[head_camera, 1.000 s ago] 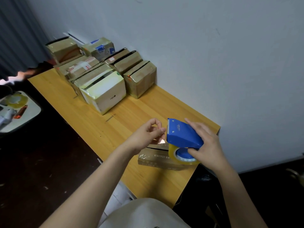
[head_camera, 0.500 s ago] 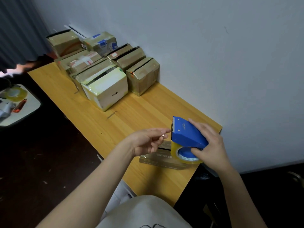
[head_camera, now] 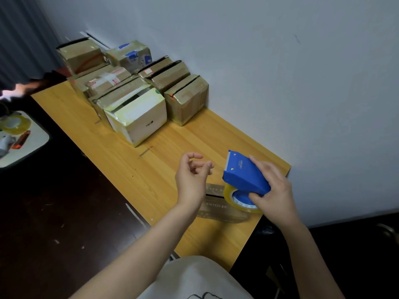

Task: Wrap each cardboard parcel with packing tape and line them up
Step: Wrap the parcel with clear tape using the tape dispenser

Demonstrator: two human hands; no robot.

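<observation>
Right hand (head_camera: 274,188) grasping blue plastic tape dispenser (head_camera: 244,173); left hand (head_camera: 191,180) released, loosely curled; flat brown cardboard parcel (head_camera: 216,209) beneath both hands.

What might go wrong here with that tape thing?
The dispenser has a toothed blade pointing at the left hand, close by; it may nick a finger. The flat parcel lies near the table edge with neither hand holding it, so it may slide off when taping starts.
</observation>
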